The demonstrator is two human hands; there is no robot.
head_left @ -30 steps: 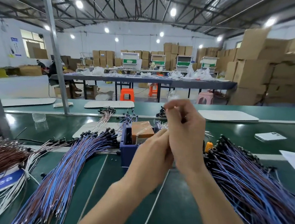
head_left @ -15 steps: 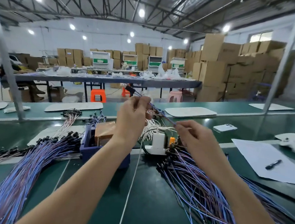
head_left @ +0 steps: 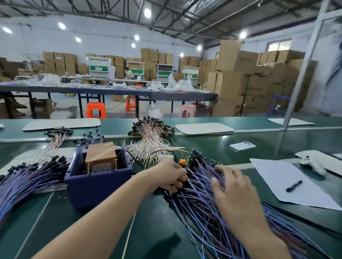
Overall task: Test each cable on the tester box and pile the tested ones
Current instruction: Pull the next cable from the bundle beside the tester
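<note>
bench [head_left: 153, 231] of green matting fills the lower view. its bare stretch lies close to the body, between the two forearms and in front of the blue bin [head_left: 96, 187], crossed by one thin white wire [head_left: 129, 235]. the big cable pile [head_left: 215, 232] fans from the near right edge up to black plug ends beside a small white box [head_left: 166, 156] with an orange knob [head_left: 182, 161]. a second cable pile [head_left: 9, 195] sprawls on the left, its plug ends just beside the bin, which holds a brown taped block [head_left: 101, 156]. a white sheet [head_left: 281, 180] with a pen [head_left: 294, 185] on it borders the big pile on the right, and a phone [head_left: 242, 146] lies beyond. hands are apart: the left hand [head_left: 169, 175] curls its fingers into the plug ends, though whether it pinches a cable is unclear. the right hand [head_left: 235, 190], fingers spread and blurred, is over the big pile.
</note>
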